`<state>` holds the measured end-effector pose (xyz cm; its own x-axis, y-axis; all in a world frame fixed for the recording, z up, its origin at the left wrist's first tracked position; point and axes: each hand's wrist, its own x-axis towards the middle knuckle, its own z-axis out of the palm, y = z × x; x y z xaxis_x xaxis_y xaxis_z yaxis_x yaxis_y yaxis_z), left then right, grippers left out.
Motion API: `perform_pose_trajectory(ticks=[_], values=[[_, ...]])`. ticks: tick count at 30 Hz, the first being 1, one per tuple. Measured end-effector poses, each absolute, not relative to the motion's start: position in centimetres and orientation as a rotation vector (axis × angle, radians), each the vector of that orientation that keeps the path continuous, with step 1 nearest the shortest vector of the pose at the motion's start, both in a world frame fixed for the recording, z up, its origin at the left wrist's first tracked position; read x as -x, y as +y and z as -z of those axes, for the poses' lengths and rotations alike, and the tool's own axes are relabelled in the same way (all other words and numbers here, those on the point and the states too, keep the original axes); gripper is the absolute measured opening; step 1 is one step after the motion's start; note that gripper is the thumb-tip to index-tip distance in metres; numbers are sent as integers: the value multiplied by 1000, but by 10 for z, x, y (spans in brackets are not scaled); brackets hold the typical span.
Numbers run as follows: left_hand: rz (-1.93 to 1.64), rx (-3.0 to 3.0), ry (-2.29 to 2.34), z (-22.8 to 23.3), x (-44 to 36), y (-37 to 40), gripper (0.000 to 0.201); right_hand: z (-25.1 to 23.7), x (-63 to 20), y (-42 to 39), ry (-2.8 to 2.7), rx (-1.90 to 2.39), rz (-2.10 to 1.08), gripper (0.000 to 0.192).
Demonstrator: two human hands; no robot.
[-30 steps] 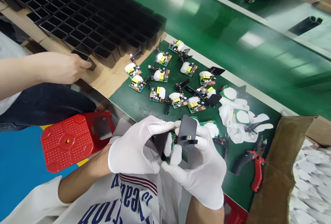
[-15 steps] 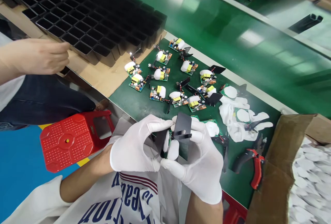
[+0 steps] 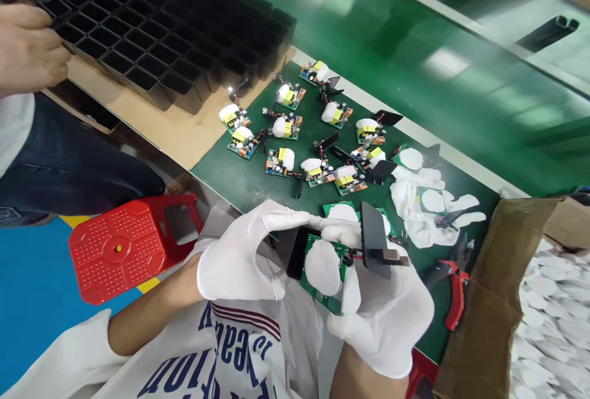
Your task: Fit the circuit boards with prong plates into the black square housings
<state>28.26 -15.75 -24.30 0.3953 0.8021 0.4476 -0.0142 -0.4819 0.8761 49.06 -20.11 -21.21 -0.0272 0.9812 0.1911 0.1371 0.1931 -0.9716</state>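
Note:
Both my hands wear white gloves and meet in front of my chest. My left hand (image 3: 239,257) grips a black casing (image 3: 295,251) at its left side. My right hand (image 3: 387,319) holds a green circuit board (image 3: 322,276) with a white pad stuck on its face, partly inside the casing. A black plug plate (image 3: 374,240) with metal prongs hangs off the board by short wires, above my right fingers. On the green mat (image 3: 239,177) beyond lie several more circuit boards (image 3: 281,162) with yellow and white parts.
A black tray of square cells (image 3: 152,24) sits at the back left on cardboard; another person's hand (image 3: 27,48) is at its edge. Red-handled pliers (image 3: 454,291) and white pads (image 3: 424,202) lie right of my hands. A cardboard box (image 3: 502,300) stands far right, a red stool (image 3: 124,248) below left.
My right hand has turned the board so its white pad faces up, and the black plug plate has swung to the right. The other person's hand moved up and left along the tray.

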Motion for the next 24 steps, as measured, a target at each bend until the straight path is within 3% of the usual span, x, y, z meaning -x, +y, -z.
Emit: perform_pose_trajectory(ticks=[9,24], values=[[-1175,-1752,683,244,-280,-159,91,201,-484,-190,-1380,1026,-1114,61],[-1163,-1767,691,247,-277,-158,98,206,-482,-187,-1427,975,-1055,72]])
